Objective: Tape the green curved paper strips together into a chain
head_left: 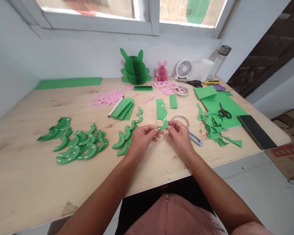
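Observation:
Between my two hands is a curved green paper piece (164, 124) with small white marks on it. My left hand (145, 137) pinches its left end between thumb and fingers. At its right end, the fingertips of my right hand (180, 132) are closed on the edge. Just beyond lies a green paper strip (161, 109) with a cut edge. A roll of tape (180, 117) and a light-blue cutter (195, 138) lie beside my right hand. Left of my left hand sits a pile of curved green pieces (124, 138).
More curved green pieces (82, 145) lie to the left. Folded green paper (124, 108), pink cutouts (108, 98), and a green honeycomb paper figure (135, 70) are farther back. Scissors (224, 111), green scraps (213, 125) and a phone (257, 131) lie right, near the table's edge.

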### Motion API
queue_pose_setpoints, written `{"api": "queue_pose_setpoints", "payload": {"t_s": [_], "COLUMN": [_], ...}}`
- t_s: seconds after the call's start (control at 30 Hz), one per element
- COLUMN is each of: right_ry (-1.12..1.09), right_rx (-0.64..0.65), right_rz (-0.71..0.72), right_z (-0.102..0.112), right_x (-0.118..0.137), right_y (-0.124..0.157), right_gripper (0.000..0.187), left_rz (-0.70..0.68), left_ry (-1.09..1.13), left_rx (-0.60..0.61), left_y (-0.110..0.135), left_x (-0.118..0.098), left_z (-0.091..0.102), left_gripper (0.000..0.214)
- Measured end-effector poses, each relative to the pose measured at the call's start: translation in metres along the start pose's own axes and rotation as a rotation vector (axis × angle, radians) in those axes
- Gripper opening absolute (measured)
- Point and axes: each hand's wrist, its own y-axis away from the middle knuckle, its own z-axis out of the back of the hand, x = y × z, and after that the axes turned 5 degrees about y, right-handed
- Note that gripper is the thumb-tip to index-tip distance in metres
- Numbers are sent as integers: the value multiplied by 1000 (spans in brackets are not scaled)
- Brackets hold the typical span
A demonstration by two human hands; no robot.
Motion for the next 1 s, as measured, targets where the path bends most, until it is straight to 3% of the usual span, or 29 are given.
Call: {"api": "queue_pose_setpoints", "payload": {"t_s": [0.3, 0.6, 1.0], "right_ry": [-236, -194, -144], "right_rx": [99, 87, 97], "right_rz": [0, -36, -33], "right_z": [3, 0, 0], "right_x": [5, 3, 2], "right_y": [3, 1, 2], "right_gripper": [16, 11, 15], "left_rz": [53, 80, 12], "left_ry": [46, 37, -50], "left_rx": [0, 17, 85], "left_y": [3, 2, 2], "left_x": [-4, -7, -1], "left_z": [-4, -4, -4], "left_gripper": [18, 25, 16]}}
